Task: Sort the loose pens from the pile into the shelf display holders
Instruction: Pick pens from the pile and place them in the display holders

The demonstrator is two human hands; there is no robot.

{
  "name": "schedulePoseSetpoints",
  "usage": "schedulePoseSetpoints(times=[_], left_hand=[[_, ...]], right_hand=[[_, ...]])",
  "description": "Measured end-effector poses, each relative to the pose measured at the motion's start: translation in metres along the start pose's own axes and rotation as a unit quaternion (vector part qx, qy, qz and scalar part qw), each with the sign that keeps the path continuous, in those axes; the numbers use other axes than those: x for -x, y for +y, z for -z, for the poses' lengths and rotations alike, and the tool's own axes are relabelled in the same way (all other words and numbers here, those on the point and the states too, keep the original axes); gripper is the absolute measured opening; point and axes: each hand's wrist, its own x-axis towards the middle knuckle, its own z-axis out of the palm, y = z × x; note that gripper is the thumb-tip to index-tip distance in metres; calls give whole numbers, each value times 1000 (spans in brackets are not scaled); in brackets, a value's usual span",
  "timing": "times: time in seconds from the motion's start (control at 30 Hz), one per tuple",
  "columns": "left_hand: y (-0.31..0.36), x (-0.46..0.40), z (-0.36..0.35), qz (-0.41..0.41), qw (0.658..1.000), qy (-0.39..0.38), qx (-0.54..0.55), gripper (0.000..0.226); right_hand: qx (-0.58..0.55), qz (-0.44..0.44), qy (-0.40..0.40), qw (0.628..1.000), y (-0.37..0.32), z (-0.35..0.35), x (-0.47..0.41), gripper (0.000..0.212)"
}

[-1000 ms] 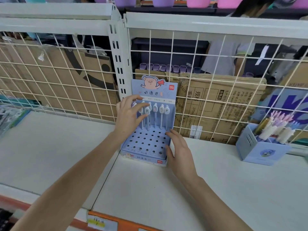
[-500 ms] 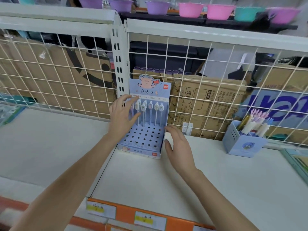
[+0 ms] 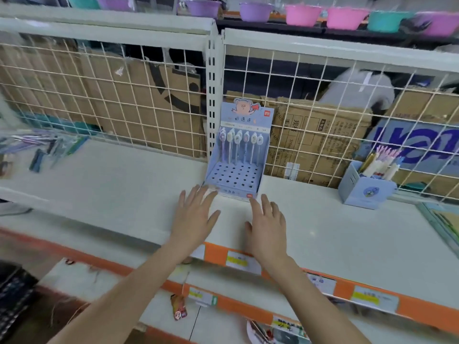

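A blue cardboard display holder (image 3: 236, 180) with a pig picture on top stands on the white shelf (image 3: 335, 234) against the wire back. Several pens (image 3: 239, 147) with round white caps stand in its back row; the front holes are bare. My left hand (image 3: 195, 214) hovers flat, fingers spread, just in front of the holder's left corner. My right hand (image 3: 267, 225) is flat too, below its right corner. Neither hand holds anything. A blurred pile of loose pens (image 3: 37, 147) in clear wrap lies at the far left of the shelf.
A second blue pen cup (image 3: 366, 192) full of pens stands at the right. Cardboard boxes (image 3: 318, 135) sit behind the wire grid. An orange price strip (image 3: 248, 263) runs along the shelf's front edge. A lower shelf with small items (image 3: 178, 310) is below.
Both hands have let go of the display holder and drawn back toward me. The camera has pulled back, showing the shelf's front edge and the pen pile at the left.
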Motion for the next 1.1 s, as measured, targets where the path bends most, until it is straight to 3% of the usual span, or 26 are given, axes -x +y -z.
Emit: schedulePoseSetpoints(times=[0.17, 0.27, 0.4, 0.53, 0.83, 1.1], left_hand=[[-36, 66, 29, 96, 992, -79, -6, 58], [-69, 89, 50, 146, 988, -53, 14, 70], [-123, 100, 67, 192, 981, -31, 14, 54], [-183, 108, 76, 232, 972, -8, 28, 54], [-386, 134, 131, 299, 954, 14, -14, 52], [-499, 139, 147, 347, 936, 43, -33, 45]], right_hand=[[-6, 31, -76, 997, -61, -22, 24, 57], [-21, 85, -94, 992, -104, -30, 30, 59], [-46, 136, -89, 986, -150, -42, 25, 53], [-54, 168, -98, 979, -209, -61, 2, 53], [-83, 246, -144, 955, -417, -136, -47, 53], [-93, 248, -165, 950, -513, -183, -101, 49]])
